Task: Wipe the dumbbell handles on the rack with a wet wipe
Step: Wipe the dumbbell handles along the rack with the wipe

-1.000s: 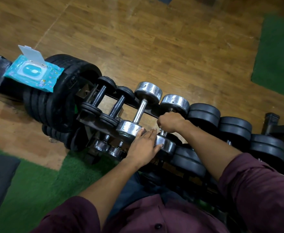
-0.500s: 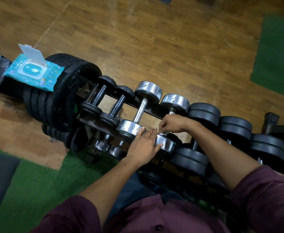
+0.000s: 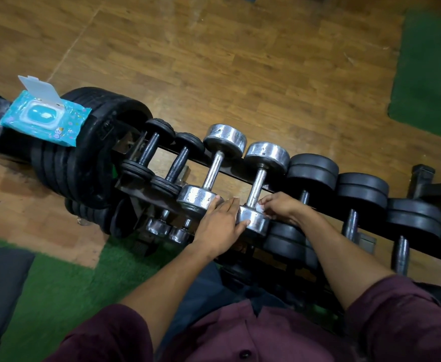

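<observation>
A rack (image 3: 243,176) holds a row of dumbbells. Two chrome dumbbells lie side by side in the middle, one with a smooth handle (image 3: 213,171), one with a knurled handle (image 3: 256,188). My right hand (image 3: 279,209) pinches a small white wet wipe (image 3: 260,208) at the near end of the knurled handle, beside the near chrome head (image 3: 253,220). My left hand (image 3: 220,226) rests with straight fingers across the near heads of both chrome dumbbells. Small black dumbbells (image 3: 149,150) sit to the left, larger black ones (image 3: 311,171) to the right.
A blue wet-wipe pack (image 3: 44,118) with its lid flipped up lies on a stack of black weight plates (image 3: 91,163) at the rack's left end. Smaller chrome dumbbells (image 3: 159,226) sit on a lower tier. Wooden floor lies beyond, green mats at the front left and far right.
My right hand has slid down the knurled handle from its middle to the near end, leaving most of the handle bare. My left hand has stayed on the chrome heads.
</observation>
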`<move>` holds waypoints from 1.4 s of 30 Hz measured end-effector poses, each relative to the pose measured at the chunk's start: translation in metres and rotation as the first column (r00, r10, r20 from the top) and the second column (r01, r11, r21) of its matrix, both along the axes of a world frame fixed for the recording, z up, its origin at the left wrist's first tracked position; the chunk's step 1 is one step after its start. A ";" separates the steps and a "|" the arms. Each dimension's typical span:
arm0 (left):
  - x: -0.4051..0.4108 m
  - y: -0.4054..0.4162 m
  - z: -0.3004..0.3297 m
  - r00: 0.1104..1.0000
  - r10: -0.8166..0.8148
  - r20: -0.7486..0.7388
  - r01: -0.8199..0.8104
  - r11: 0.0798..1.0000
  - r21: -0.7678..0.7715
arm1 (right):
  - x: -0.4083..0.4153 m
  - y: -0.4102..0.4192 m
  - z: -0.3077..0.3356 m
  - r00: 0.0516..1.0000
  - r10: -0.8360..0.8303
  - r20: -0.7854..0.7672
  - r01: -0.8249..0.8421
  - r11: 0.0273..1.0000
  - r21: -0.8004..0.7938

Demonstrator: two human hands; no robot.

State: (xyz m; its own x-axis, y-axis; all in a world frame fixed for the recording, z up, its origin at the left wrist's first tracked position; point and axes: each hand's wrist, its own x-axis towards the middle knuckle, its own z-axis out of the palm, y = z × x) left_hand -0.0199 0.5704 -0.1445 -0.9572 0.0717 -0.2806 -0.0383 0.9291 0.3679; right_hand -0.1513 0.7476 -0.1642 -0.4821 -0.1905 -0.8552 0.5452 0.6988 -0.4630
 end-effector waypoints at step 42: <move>-0.002 0.003 0.013 1.000 -0.002 0.027 0.002 1.000 0.007 | -0.028 -0.017 -0.026 0.815 -0.578 0.034 0.555 0.764 -0.329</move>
